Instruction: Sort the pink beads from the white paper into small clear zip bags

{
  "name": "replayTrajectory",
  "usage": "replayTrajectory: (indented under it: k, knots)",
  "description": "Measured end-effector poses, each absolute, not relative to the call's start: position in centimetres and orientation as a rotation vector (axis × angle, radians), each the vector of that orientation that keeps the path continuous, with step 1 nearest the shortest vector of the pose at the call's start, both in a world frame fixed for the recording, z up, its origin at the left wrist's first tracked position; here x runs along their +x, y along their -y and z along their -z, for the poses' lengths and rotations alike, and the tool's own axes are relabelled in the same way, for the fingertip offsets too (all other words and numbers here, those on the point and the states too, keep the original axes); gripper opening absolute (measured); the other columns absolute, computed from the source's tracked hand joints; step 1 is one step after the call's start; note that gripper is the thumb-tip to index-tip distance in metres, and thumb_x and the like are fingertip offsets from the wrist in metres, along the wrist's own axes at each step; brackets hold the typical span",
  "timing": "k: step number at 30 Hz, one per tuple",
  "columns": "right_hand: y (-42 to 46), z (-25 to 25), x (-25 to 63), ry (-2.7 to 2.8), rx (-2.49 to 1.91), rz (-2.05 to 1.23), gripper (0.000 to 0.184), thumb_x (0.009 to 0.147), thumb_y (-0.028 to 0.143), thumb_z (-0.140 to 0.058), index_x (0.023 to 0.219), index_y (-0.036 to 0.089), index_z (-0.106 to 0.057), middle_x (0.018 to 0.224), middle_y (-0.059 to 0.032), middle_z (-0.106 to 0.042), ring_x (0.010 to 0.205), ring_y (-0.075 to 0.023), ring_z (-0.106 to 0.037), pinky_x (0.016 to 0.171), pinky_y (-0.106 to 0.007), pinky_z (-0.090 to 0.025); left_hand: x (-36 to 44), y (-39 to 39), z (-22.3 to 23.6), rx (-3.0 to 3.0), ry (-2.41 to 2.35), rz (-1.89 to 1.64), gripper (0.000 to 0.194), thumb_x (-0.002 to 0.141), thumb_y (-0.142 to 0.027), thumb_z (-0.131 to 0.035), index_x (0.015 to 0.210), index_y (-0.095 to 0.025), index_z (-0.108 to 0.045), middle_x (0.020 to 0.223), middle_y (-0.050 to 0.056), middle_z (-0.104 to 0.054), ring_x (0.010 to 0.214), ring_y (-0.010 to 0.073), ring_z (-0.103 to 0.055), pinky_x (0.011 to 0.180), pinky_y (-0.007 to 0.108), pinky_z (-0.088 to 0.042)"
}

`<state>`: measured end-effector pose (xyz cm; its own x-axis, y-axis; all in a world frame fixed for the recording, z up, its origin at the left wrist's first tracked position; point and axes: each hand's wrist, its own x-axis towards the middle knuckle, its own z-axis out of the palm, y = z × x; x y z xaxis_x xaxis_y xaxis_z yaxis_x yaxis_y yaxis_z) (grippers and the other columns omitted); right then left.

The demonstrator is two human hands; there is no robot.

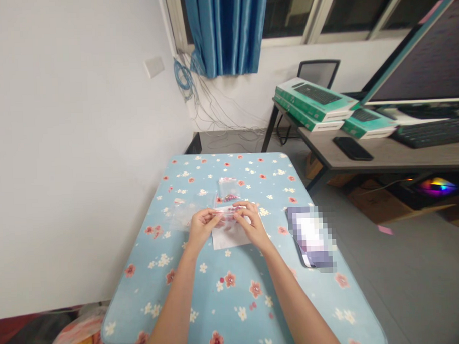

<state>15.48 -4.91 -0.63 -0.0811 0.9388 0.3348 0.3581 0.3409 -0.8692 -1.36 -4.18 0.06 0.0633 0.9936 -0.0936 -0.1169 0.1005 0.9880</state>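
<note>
A small clear zip bag (226, 212) is stretched between my two hands over a white sheet of paper (232, 238). My left hand (203, 225) pinches its left end between thumb and fingers. At the other end, my right hand (251, 220) pinches the edge, its fingers bent. What the bag contains is too small and blurred to make out. Just beyond my hands lies another clear zip bag (229, 188) with small reddish beads or bits at its bottom. More clear plastic bags (180, 214) lie flat to the left of my left hand.
A flowered blue table (203, 293) stands against the white wall on the left. A phone-like device (310, 237), partly blurred out, rests near its right edge. Keyboard boxes (317, 101), a black phone (352, 148) and a monitor (421, 60) occupy the desk at right. A plastic bag (79, 340) sits at lower left.
</note>
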Motion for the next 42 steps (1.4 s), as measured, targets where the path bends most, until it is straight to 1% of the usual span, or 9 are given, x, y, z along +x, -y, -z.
replayTrajectory:
  k: [5, 8, 14, 18, 24, 27, 34, 38, 42]
  knots:
    - [5.22, 0.32, 15.18, 1.731, -1.177, -0.718, 0.026, 0.089, 0.035, -0.050, 0.069, 0.023, -0.062, 0.105, -0.0046, -0.062, 0.108, -0.0234, -0.048, 0.098, -0.044, -0.031, -0.94, 4.26, 0.29, 1.157, -1.088, -1.105, 0.034, 0.062, -0.047, -0.076, 0.069, -0.016, -0.065, 0.064, 0.002, -0.069, 0.058, 0.0163, -0.066, 0.060, 0.029, -0.057]
    - [5.28, 0.25, 15.14, 1.750, -1.177, -0.696, 0.026, 0.090, 0.034, -0.050, 0.069, 0.023, -0.062, 0.104, -0.0048, -0.061, 0.108, -0.0235, -0.048, 0.098, -0.044, -0.031, -0.99, 4.36, 0.42, 1.227, -1.098, -1.108, 0.031, 0.065, -0.045, -0.074, 0.067, -0.016, -0.065, 0.062, 0.002, -0.068, 0.058, 0.0156, -0.065, 0.060, 0.028, -0.056]
    - [5.29, 0.21, 15.02, 1.757, -1.184, -0.651, 0.016, 0.089, 0.031, -0.051, 0.081, 0.024, -0.062, 0.103, -0.0061, -0.060, 0.107, -0.0235, -0.048, 0.096, -0.043, -0.033, -1.07, 4.44, 0.55, 1.378, -1.183, -1.128, 0.026, 0.072, -0.041, -0.069, 0.067, -0.015, -0.065, 0.062, 0.003, -0.068, 0.056, 0.0145, -0.065, 0.059, 0.025, -0.054]
    - [5.31, 0.18, 15.06, 1.762, -1.187, -0.620, 0.016, 0.089, 0.029, -0.051, 0.079, 0.023, -0.061, 0.105, -0.0063, -0.059, 0.107, -0.0235, -0.047, 0.096, -0.042, -0.033, -0.90, 4.32, 0.80, 1.386, -1.164, -1.140, 0.026, 0.073, -0.040, -0.068, 0.070, -0.015, -0.066, 0.062, 0.002, -0.068, 0.057, 0.0149, -0.065, 0.060, 0.025, -0.054]
    - [5.34, 0.35, 15.05, 1.785, -1.182, -0.565, 0.014, 0.089, 0.028, -0.052, 0.080, 0.024, -0.062, 0.103, -0.0059, -0.059, 0.105, -0.0235, -0.047, 0.094, -0.042, -0.035, -0.91, 4.34, 0.98, 1.435, -1.137, -1.120, 0.020, 0.073, -0.035, -0.068, 0.076, -0.015, -0.066, 0.074, 0.004, -0.071, 0.068, 0.0160, -0.068, 0.065, 0.025, -0.055]
    - [5.32, 0.47, 14.94, 1.800, -1.176, -0.532, 0.014, 0.089, 0.028, -0.053, 0.080, 0.024, -0.062, 0.102, -0.0060, -0.059, 0.105, -0.0235, -0.047, 0.094, -0.041, -0.035, -0.97, 4.41, 0.90, 1.506, -1.156, -1.123, 0.016, 0.076, -0.032, -0.065, 0.076, -0.016, -0.067, 0.074, 0.003, -0.072, 0.070, 0.0161, -0.068, 0.069, 0.025, -0.054]
    - [5.37, 0.51, 14.83, 1.791, -1.186, -0.512, 0.013, 0.088, 0.028, -0.054, 0.079, 0.023, -0.063, 0.103, -0.0062, -0.059, 0.105, -0.0232, -0.048, 0.094, -0.042, -0.035, -1.01, 4.42, 0.87, 1.608, -1.221, -1.139, 0.014, 0.078, -0.030, -0.063, 0.074, -0.017, -0.068, 0.070, 0.003, -0.072, 0.068, 0.0160, -0.068, 0.070, 0.026, -0.054]
    - [5.27, 0.68, 15.13, 1.737, -1.214, -0.525, 0.013, 0.088, 0.028, -0.052, 0.081, 0.023, -0.062, 0.105, -0.0063, -0.059, 0.105, -0.0232, -0.049, 0.095, -0.042, -0.034, -1.30, 4.31, 0.93, 1.551, -1.220, -1.174, 0.018, 0.077, -0.033, -0.064, 0.076, -0.016, -0.068, 0.068, 0.003, -0.071, 0.061, 0.0156, -0.067, 0.062, 0.025, -0.053]
    - [5.08, 0.84, 15.39, 1.708, -1.202, -0.553, 0.011, 0.088, 0.029, -0.053, 0.083, 0.023, -0.062, 0.104, -0.0057, -0.059, 0.104, -0.0229, -0.049, 0.095, -0.042, -0.033, -1.67, 4.30, 0.81, 1.516, -1.217, -1.220, 0.020, 0.077, -0.034, -0.063, 0.070, -0.016, -0.065, 0.060, 0.002, -0.068, 0.054, 0.0140, -0.064, 0.058, 0.023, -0.052]
